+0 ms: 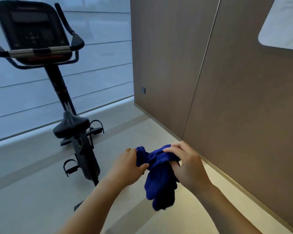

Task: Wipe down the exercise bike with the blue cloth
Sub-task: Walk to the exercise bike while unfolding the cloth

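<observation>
In the head view, a blue cloth (159, 174) is held bunched in mid-air between both hands, low and right of centre, above the pale floor (32, 208). The grip of the left hand (127, 164) is closed on the cloth's left end, with the thumb beneath and the fingers curled over the fold. The grip of the right hand (186, 164) is closed on the right end, and most of the fabric hangs loose below the hands. The exercise bike (61, 92) stands to the left beside the window blind (100, 65), well apart from the cloth, and no part of it is touched. Its console (32, 31) is seen at the upper left, its saddle (71, 125) lower down and a strapped pedal (70, 167) near the floor. The step in hand is judged to be preparation: the cloth is being gathered or refolded, and wiping is not yet begun. For the next move, the cloth would need to be settled into a flat pad, carried leftward and pressed onto a near surface, probably the saddle. The hanging end would best be tucked in first.
</observation>
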`<state>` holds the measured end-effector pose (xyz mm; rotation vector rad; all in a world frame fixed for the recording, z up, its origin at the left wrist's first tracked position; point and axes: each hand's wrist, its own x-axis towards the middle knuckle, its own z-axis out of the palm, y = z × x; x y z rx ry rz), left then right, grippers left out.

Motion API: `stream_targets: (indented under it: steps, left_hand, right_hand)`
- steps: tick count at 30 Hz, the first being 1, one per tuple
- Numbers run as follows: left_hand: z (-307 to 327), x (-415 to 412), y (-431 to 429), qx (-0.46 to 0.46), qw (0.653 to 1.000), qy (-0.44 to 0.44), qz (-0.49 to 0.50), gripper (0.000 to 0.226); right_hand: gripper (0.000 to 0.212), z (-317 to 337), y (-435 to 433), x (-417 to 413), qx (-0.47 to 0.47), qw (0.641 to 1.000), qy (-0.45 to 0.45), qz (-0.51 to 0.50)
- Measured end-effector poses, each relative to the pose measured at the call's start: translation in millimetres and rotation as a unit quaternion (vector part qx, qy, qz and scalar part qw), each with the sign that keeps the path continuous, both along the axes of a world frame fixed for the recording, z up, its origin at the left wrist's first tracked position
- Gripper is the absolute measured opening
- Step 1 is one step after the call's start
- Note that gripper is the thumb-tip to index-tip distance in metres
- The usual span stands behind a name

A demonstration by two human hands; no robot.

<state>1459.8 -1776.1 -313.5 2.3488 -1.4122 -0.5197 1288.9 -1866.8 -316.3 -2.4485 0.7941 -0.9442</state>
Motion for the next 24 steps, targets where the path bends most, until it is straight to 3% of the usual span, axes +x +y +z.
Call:
stream_targets:
  steps: [4,7,11,14,21,24]
  left_hand:
    - [13,38,-83,-0.018,0.999,-0.026,0.011,0.053]
    - [24,63,-145,-0.053,0.998,0.023,-0.038,0.061]
    - [17,104,-236,-0.080,0.994,0.035,-0.064,0.029]
    - [4,152,-296,-0.099,0.993,0.046,-0.041,0.026]
    - [29,263,-409,-0.151,0.985,0.074,-0.030,0.033]
    - [51,310,-442,-0.197,0.977,0.086,-0.011,0.035]
  right_hand:
    - [0.031,6,-85,53,0.017,0.999,0.023,0.018]
    - [0.030,10,-140,96,0.007,0.999,0.038,0.028]
    - [0.026,9,-215,154,-0.004,0.998,0.036,0.044]
    - [0.026,5,-277,187,0.002,0.996,0.041,0.073]
    - [0.069,13,-408,276,0.097,0.985,0.120,0.079]
    - [0.040,19,-451,333,0.121,0.985,0.077,0.092]
